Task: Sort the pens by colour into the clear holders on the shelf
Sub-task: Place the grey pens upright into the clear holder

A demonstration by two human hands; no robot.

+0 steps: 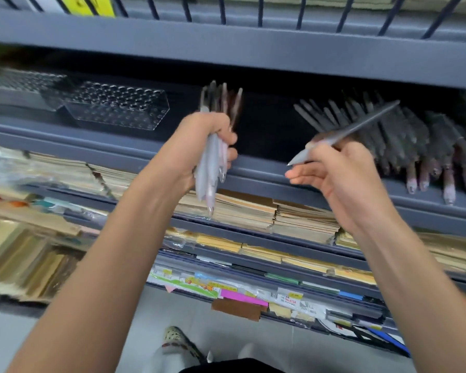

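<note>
My left hand [207,146] is closed around a bundle of pens [213,168], grey and pale pink, held upright in front of the shelf edge. My right hand [334,173] pinches a single grey pen [361,127] that slants up to the right, tip down-left. Two clear holders with rows of round holes, one [119,107] nearer and one [22,86] further left, stand with no pens in them on the shelf at the left. On the same shelf at the right, a holder is hidden under several grey and pink pens [404,141].
The grey metal shelf [253,179] has a raised front lip below my hands. Lower shelves carry stacks of notebooks [253,211] and packets of paper [38,259]. An upper shelf beam [226,47] crosses just above. The floor and one shoe [180,343] show below.
</note>
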